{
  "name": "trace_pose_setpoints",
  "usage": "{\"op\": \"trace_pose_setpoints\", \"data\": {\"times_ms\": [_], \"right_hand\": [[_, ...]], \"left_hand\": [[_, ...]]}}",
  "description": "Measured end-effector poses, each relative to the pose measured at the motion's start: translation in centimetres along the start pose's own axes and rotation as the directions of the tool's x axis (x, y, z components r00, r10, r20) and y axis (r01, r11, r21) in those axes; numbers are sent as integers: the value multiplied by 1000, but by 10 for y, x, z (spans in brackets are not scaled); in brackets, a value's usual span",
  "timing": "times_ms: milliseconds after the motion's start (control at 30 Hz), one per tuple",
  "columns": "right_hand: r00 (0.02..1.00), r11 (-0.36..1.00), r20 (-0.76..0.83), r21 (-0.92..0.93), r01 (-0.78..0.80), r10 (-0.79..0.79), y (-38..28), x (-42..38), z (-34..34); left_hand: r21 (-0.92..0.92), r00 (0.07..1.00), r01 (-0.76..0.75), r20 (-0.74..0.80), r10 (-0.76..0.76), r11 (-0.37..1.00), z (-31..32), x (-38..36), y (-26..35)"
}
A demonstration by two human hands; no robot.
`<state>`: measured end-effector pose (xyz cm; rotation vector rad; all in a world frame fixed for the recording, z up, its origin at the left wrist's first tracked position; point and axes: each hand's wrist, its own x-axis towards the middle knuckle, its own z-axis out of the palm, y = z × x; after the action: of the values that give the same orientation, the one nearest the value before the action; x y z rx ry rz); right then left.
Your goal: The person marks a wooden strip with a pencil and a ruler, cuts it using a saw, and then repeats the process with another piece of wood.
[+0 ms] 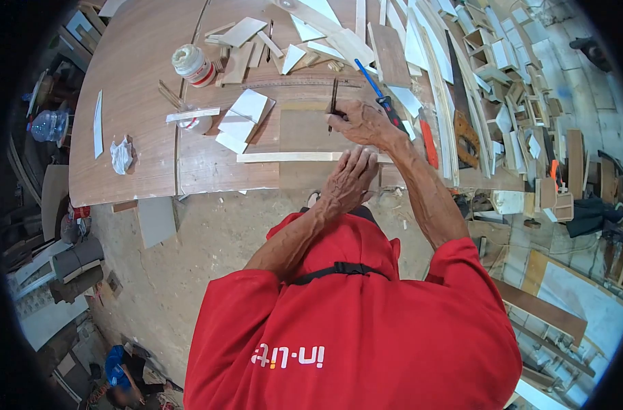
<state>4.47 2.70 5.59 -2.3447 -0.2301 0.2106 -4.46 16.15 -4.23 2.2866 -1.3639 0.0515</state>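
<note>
A long pale wood strip (291,157) lies across the near part of the brown table. My left hand (351,176) rests on the strip toward its right part, fingers stretched out. Above and to the right of it, my right hand (359,123) is closed round a thin dark pencil-like tool (335,99), which stands roughly upright over a flat brown board (305,130). The board lies under the strip. A long ruler (284,84) lies beyond the board.
White-faced offcuts (246,116) and a white tub (193,65) stand left of centre. A blue-handled tool (371,78), an orange-red tool (428,143) and a handsaw (466,140) lie right, near long strips. Another person (123,376) is at the lower left.
</note>
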Motion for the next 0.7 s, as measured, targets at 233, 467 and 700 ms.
{"op": "trace_pose_setpoints", "data": {"times_ms": [233,467,700], "right_hand": [[991,987,106,-135,90,-76,0,-8,23],[980,974,191,-208,94,-54,4,-9,33],[966,942,257,-322,91,-5,0,-9,36]], "left_hand": [[63,1000,-4,10,3,998,-1,-3,1],[45,1000,-12,-25,14,999,5,-7,0],[10,999,23,24,-23,1000,10,-9,0]]}}
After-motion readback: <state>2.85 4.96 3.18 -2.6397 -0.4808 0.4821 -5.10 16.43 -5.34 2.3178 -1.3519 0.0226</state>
